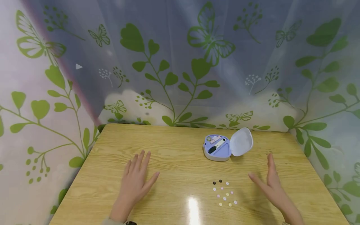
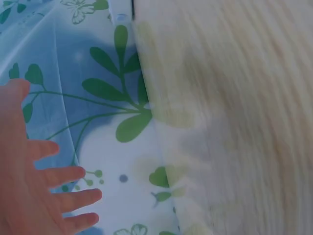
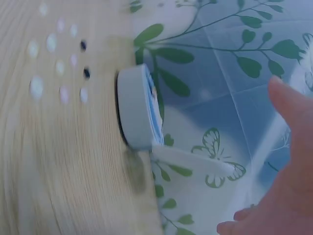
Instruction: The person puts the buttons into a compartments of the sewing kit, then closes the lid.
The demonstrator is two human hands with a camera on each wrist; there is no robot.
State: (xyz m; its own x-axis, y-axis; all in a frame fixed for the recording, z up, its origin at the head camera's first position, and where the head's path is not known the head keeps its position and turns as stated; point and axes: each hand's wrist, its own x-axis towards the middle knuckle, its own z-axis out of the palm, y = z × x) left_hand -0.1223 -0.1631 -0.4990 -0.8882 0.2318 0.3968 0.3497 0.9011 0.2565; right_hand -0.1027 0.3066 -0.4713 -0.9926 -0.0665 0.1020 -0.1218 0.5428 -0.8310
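My left hand (image 1: 135, 181) is held over the left part of the table, palm down, fingers straight and thumb apart, holding nothing. On the right, my right hand (image 1: 271, 184) has its thumb spread from straight fingers and is also bare. Between the hands, nearer the right one, several small buttons (image 1: 224, 198) in black, white, pink and yellow lie scattered. Behind them a small blue-and-white sewing box (image 1: 217, 158) stands with its white lid (image 1: 242, 142) swung up to the right. Inside lie thread snips (image 1: 220, 144) with a black end and some small items too small to tell.
The wooden table (image 1: 168, 150) has a bright light reflection near its front. Curtains (image 1: 174, 62) with green leaves and butterflies hang along its back and sides. In the right wrist view the sewing box (image 3: 134, 107) stands between the buttons (image 3: 51, 43) and the curtain.
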